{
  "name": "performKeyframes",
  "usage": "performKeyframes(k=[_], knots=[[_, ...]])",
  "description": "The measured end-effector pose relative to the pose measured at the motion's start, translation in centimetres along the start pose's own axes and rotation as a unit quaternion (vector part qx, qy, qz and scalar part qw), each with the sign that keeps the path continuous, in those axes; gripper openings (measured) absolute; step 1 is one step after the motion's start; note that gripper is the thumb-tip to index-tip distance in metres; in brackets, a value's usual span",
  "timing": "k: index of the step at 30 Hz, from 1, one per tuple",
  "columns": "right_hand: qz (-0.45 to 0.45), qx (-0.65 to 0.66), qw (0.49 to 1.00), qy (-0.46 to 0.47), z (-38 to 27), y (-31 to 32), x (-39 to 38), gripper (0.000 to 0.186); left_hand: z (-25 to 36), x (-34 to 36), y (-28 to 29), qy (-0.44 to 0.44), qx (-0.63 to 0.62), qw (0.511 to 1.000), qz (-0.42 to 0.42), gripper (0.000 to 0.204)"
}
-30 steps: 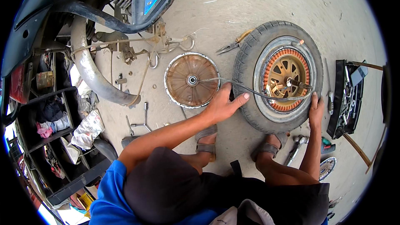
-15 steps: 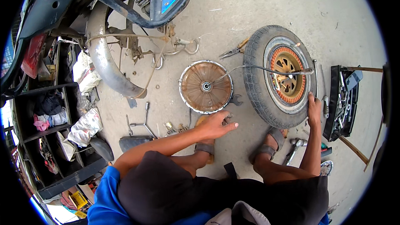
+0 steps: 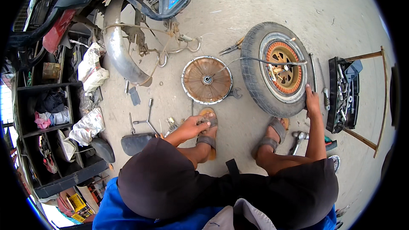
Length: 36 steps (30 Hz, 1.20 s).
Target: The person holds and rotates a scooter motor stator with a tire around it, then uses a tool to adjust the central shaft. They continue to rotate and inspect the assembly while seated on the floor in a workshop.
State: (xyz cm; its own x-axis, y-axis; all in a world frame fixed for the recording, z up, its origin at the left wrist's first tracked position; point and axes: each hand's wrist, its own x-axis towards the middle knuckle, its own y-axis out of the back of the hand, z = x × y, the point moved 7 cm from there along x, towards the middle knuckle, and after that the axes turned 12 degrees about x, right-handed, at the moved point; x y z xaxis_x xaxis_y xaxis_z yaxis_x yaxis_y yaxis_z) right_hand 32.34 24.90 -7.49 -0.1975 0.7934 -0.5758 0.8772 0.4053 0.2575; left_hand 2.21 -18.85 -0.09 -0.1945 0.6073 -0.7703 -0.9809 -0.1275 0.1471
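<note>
A small wheel with a black tyre (image 3: 255,76) lies flat on the concrete, its hub showing orange-brown windings (image 3: 283,66). A black cable (image 3: 264,61) runs across it. My right hand (image 3: 312,100) grips the tyre's near right edge. To the wheel's left lies a round rusty cover plate (image 3: 207,80). My left hand (image 3: 194,125) is low by my left sandal (image 3: 207,134), fingers curled near small loose parts (image 3: 171,123) on the ground. Whether it holds anything is hidden.
A stripped scooter frame (image 3: 123,55) stands at the upper left beside dark shelves (image 3: 55,115) with rags. Pliers (image 3: 230,49), a spanner (image 3: 235,93) and a T-handle wrench (image 3: 147,117) lie around the plate. An open black toolbox (image 3: 343,93) sits right of the wheel.
My left hand has left the tyre's near left side and drawn back to my left sandal. My right hand has stayed on the tyre.
</note>
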Motion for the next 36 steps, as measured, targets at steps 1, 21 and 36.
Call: performKeyframes(k=[1,21,36], knots=[[0.002,-0.002,1.000,-0.012,-0.7,0.7,-1.1,0.075,-0.9,-0.2,-0.4,0.030,-0.033,0.999,-0.024,0.031],[-0.015,0.109,0.989,-0.098,9.1,4.7,-14.1,0.056,-7.9,-6.5,-2.2,0.086,-0.280,0.951,0.093,0.025],[-0.077,-0.010,0.972,-0.222,17.7,4.3,-23.3,0.043,-7.0,-7.4,-3.6,0.078,-0.241,0.965,0.073,0.025]])
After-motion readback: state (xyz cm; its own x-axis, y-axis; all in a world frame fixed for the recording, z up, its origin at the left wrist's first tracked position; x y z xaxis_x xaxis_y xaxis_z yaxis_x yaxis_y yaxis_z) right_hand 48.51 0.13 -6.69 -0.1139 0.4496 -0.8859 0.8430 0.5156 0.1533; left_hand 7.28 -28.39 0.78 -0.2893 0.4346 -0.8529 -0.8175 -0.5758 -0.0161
